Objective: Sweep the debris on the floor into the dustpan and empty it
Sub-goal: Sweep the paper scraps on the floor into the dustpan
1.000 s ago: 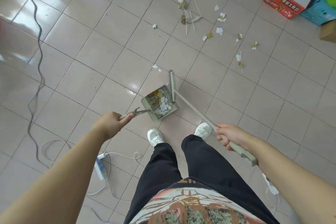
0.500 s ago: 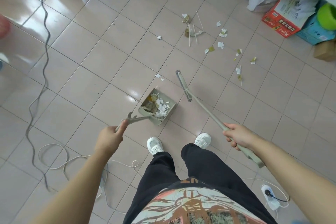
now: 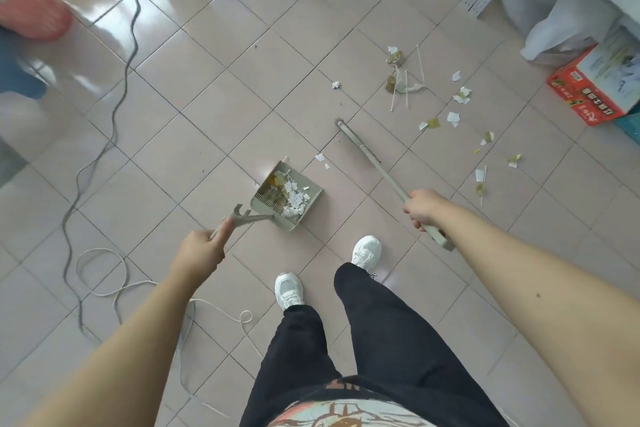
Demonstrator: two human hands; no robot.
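Sage-green plastic forms the dustpan point(image 3: 286, 197), which is seen on the tiled floor point(image 3: 194, 121) just ahead of the white shoes point(image 3: 289, 289), its tray partly filled with white and yellowish scraps. Two small paper bits point(image 3: 320, 158) are found just off its open edge, toward one o'clock. Farther out, at about one to two o'clock, the remaining debris point(image 3: 457, 97) is scattered: torn paper, thin sticks and gold-coloured flecks. The broom point(image 3: 375, 166) is laid between pan and debris, its narrow head resting on the floor at twelve o'clock from the pan.

Beyond the litter, at two o'clock, a red cardboard box point(image 3: 588, 90) and a white bag point(image 3: 557, 28) are placed against the wall. A dark cable point(image 3: 117, 94) and a white cord point(image 3: 104, 274) are trailed across the tiles at nine to ten o'clock; neither crosses the sweeping path.

The dustpan's long handle is gripped by the left hand point(image 3: 202, 250), fingers curled shut around its end. The broom handle is clenched in the right hand point(image 3: 424, 206), with its tip protruding behind the fist. Both forearms are extended forward and downward.
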